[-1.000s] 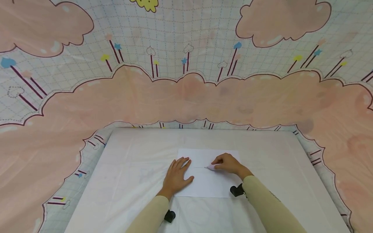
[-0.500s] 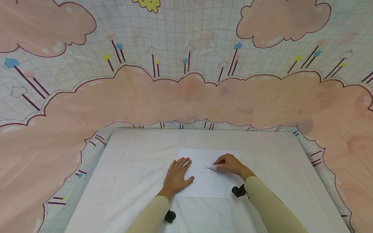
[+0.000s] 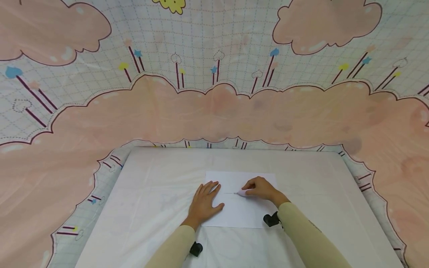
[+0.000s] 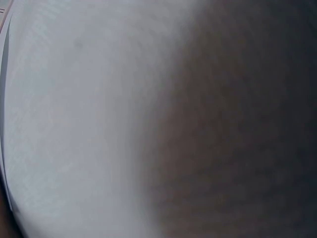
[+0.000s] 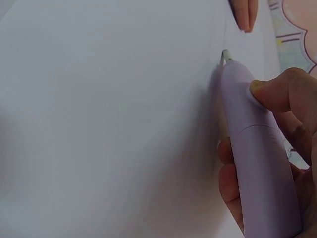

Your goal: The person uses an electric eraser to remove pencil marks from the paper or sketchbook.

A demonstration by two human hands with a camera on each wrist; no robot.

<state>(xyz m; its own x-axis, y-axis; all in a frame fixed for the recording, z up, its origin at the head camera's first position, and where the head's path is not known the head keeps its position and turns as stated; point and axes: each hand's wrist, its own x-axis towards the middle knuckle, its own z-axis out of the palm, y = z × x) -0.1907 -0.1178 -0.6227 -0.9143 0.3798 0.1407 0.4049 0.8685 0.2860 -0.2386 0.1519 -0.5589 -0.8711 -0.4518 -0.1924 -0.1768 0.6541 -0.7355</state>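
A lilac electric eraser (image 5: pixel 257 144) lies in my right hand (image 3: pixel 261 188), with the thumb on its button and the fingers curled round its body. Its small pale tip (image 5: pixel 227 55) points left, right at a faint pencil line (image 3: pixel 228 193) across the white paper sheet (image 3: pixel 234 216). My left hand (image 3: pixel 202 203) rests flat on the sheet's left side, fingers spread. Fingertips of that left hand (image 5: pixel 245 15) also show at the top of the right wrist view. The left wrist view is mostly a blurred pale surface and a dark shape.
The sheet lies on a table under a white cloth (image 3: pixel 157 175). A printed curtain with clouds (image 3: pixel 214 111) hangs behind and around the table. Black wrist cameras (image 3: pixel 271 219) sit below both wrists, by the pale green sleeves (image 3: pixel 308 230).
My right hand slides slightly right with the electric eraser, then back left along the line. The left hand stays in place on the paper.
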